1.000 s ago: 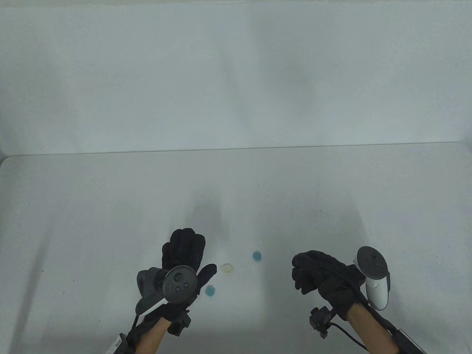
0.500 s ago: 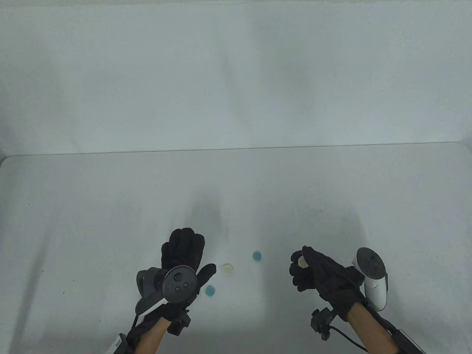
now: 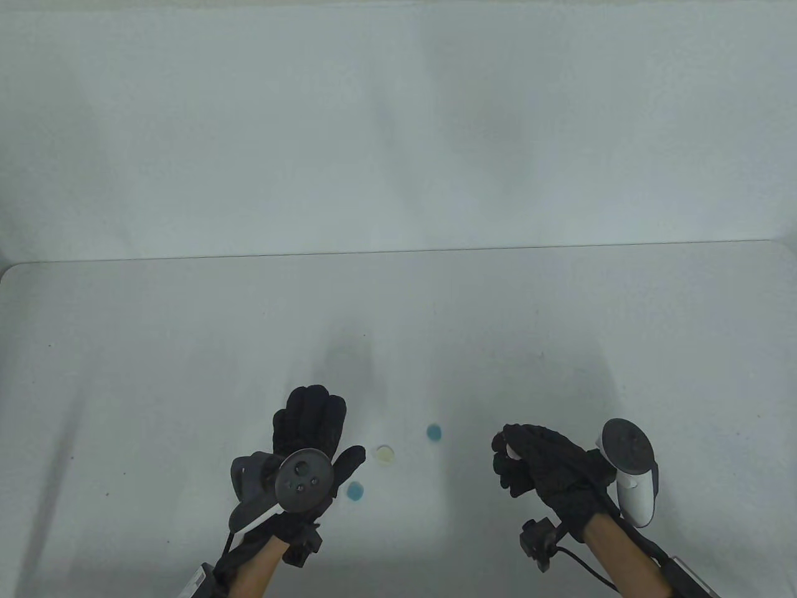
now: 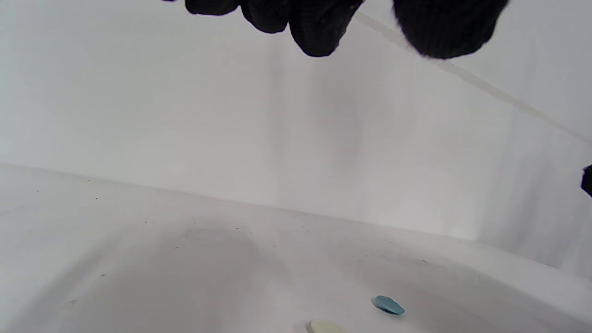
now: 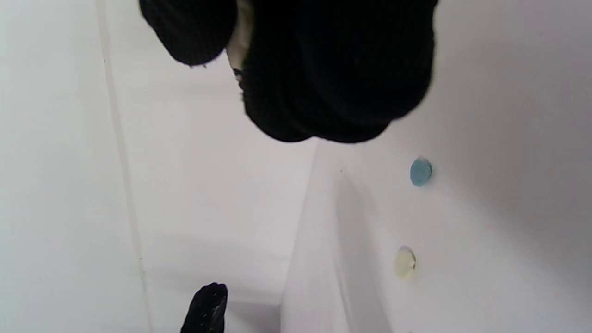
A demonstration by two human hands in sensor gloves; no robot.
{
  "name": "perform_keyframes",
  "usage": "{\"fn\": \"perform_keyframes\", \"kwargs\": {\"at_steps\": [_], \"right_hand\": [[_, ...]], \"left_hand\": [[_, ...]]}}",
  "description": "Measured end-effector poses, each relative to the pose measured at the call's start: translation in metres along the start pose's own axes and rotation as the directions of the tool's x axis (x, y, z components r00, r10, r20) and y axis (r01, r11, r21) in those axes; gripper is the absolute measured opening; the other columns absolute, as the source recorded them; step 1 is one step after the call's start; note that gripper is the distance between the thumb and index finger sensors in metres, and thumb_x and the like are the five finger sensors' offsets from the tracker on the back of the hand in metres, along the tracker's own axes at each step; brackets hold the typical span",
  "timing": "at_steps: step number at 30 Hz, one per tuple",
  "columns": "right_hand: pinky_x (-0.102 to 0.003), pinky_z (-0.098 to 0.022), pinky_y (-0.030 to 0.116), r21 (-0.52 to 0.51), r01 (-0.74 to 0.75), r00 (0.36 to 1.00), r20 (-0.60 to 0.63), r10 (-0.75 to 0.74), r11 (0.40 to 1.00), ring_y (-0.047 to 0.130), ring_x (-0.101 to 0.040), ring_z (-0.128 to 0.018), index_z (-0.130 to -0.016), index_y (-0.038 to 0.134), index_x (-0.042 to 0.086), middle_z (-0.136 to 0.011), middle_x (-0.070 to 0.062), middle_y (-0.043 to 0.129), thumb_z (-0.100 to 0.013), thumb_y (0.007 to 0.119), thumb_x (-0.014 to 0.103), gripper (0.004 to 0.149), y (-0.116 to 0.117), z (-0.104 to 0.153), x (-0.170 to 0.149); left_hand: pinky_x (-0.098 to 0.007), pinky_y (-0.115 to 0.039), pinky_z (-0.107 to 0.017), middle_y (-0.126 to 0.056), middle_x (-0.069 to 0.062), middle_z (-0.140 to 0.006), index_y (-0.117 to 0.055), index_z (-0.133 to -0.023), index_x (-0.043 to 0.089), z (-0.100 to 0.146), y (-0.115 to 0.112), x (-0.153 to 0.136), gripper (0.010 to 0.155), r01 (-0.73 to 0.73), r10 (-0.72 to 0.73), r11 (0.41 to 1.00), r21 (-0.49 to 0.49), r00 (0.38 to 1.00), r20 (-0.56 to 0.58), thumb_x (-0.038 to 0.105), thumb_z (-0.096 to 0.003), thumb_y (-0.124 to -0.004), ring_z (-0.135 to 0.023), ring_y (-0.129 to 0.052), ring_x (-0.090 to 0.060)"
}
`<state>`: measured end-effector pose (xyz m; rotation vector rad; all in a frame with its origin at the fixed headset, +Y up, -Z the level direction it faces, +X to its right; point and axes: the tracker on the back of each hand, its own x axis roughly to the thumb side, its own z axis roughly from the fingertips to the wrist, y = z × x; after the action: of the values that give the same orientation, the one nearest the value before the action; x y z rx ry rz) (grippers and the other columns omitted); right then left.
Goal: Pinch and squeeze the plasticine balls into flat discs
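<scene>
My right hand [image 3: 517,458] hovers above the table at the lower right and pinches a pale plasticine piece [image 3: 510,450] between thumb and fingers; a sliver of it shows in the right wrist view [image 5: 238,44]. Three flat discs lie on the table: a blue one [image 3: 434,431], a cream one [image 3: 385,453] and a second blue one [image 3: 355,491]. My left hand [image 3: 311,423] is held flat with the fingers spread just left of the cream disc, holding nothing. The left wrist view shows the blue disc [image 4: 387,305] and the cream disc's edge [image 4: 326,327].
The white table [image 3: 155,349] meets a white back wall at its far edge [image 3: 398,251]. Faint smudges and specks mark the table near the discs.
My right hand's fingers opened slightly half a second ago, showing the pale piece, and have now closed around it again. My left hand and the three discs have not moved.
</scene>
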<state>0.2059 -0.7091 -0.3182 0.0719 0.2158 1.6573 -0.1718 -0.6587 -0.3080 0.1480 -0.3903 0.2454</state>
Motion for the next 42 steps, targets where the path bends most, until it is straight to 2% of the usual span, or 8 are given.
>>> {"fn": "perform_keyframes", "kwargs": {"at_steps": [4, 13, 22, 25, 27, 30, 37, 42], "right_hand": [[-0.031, -0.04, 0.093, 0.102, 0.087, 0.996, -0.014, -0.086, 0.991, 0.098, -0.035, -0.065, -0.097, 0.074, 0.0, -0.084, -0.02, 0.092, -0.059, 0.059, 0.059, 0.072, 0.0006, -0.0023, -0.0041], [-0.025, -0.03, 0.097, 0.166, 0.081, 0.997, -0.009, -0.081, 0.983, 0.106, -0.025, -0.048, -0.088, 0.08, 0.002, -0.067, -0.013, 0.1, -0.062, 0.066, 0.038, 0.046, 0.0049, -0.0051, -0.0019], [-0.022, -0.027, 0.099, 0.119, 0.03, 0.999, 0.015, -0.032, 0.992, 0.109, -0.02, -0.044, -0.088, 0.08, -0.001, -0.063, -0.012, 0.102, -0.061, 0.066, 0.031, 0.044, 0.0064, -0.0038, 0.0029], [-0.026, -0.035, 0.097, 0.127, 0.065, 0.998, 0.006, -0.067, 0.99, 0.104, -0.026, -0.054, -0.092, 0.076, 0.001, -0.074, -0.014, 0.097, -0.062, 0.063, 0.035, 0.047, 0.005, -0.0036, 0.0005], [-0.032, -0.04, 0.094, 0.152, 0.09, 0.996, -0.003, -0.09, 0.984, 0.099, -0.035, -0.063, -0.1, 0.068, -0.004, -0.085, -0.023, 0.089, -0.061, 0.06, 0.051, 0.068, 0.0048, -0.0037, -0.0018], [-0.034, -0.041, 0.094, 0.171, 0.092, 0.996, -0.009, -0.092, 0.981, 0.097, -0.037, -0.067, -0.102, 0.065, -0.005, -0.088, -0.025, 0.087, -0.059, 0.06, 0.058, 0.076, 0.0048, -0.0046, -0.0037], [-0.023, -0.032, 0.098, 0.084, 0.014, 1.0, 0.002, -0.014, 0.996, 0.107, -0.02, -0.049, -0.088, 0.08, 0.004, -0.068, -0.01, 0.1, -0.056, 0.077, 0.038, 0.047, 0.0024, -0.0041, 0.0002], [-0.019, -0.025, 0.099, 0.066, -0.019, 1.0, 0.016, 0.018, 0.998, 0.109, -0.015, -0.04, -0.085, 0.083, 0.002, -0.059, -0.008, 0.103, -0.055, 0.079, 0.035, 0.044, 0.003, -0.0035, 0.0039]], "left_hand": [[-0.064, -0.035, -0.073, -0.031, -0.027, -0.118, -0.046, -0.115, 0.004, 0.0, -0.0001, 0.0001, 0.077, 0.002, -0.002, 1.0, -0.001, 1.0, -0.002, 0.048, -0.0541, -0.066, -0.108, -0.031, -0.055], [-0.064, -0.036, -0.073, -0.031, -0.027, -0.118, -0.046, -0.115, 0.004, -0.0003, -0.0004, 0.0004, 0.077, 0.006, -0.007, 1.0, -0.007, 1.0, -0.003, 0.048, -0.054, -0.066, -0.108, -0.031, -0.055], [-0.064, -0.036, -0.073, -0.031, -0.027, -0.118, -0.046, -0.115, 0.004, -0.0003, -0.0001, 0.0005, 0.077, 0.007, -0.007, 1.0, -0.001, 1.0, -0.003, 0.048, -0.054, -0.066, -0.108, -0.031, -0.055], [-0.064, -0.035, -0.073, -0.031, -0.027, -0.118, -0.046, -0.115, 0.004, -0.0003, 0.0001, 0.0006, 0.077, 0.006, -0.006, 1.0, 0.002, 1.0, -0.001, 0.048, -0.054, -0.066, -0.108, -0.031, -0.055], [-0.064, -0.035, -0.073, -0.031, -0.027, -0.118, -0.045, -0.115, 0.005, -0.0002, 0.0001, 0.0005, 0.077, 0.006, -0.006, 1.0, 0.002, 1.0, -0.002, 0.048, -0.054, -0.066, -0.108, -0.031, -0.055], [-0.064, -0.035, -0.073, -0.031, -0.026, -0.118, -0.046, -0.115, 0.004, -0.0001, 0.0003, 0.0005, 0.077, 0.006, -0.006, 1.0, 0.004, 1.0, -0.002, 0.048, -0.054, -0.066, -0.108, -0.031, -0.055], [-0.064, -0.036, -0.073, -0.032, -0.027, -0.118, -0.046, -0.115, 0.004, 0.0003, 0.0009, 0.0007, 0.077, 0.005, -0.005, 1.0, 0.005, 1.0, -0.002, 0.048, -0.054, -0.066, -0.108, -0.031, -0.055], [-0.064, -0.036, -0.073, -0.031, -0.027, -0.118, -0.046, -0.115, 0.004, 0.0002, 0.0009, 0.0005, 0.077, 0.005, -0.005, 1.0, 0.005, 1.0, -0.001, 0.048, -0.054, -0.066, -0.107, -0.031, -0.055]]}}
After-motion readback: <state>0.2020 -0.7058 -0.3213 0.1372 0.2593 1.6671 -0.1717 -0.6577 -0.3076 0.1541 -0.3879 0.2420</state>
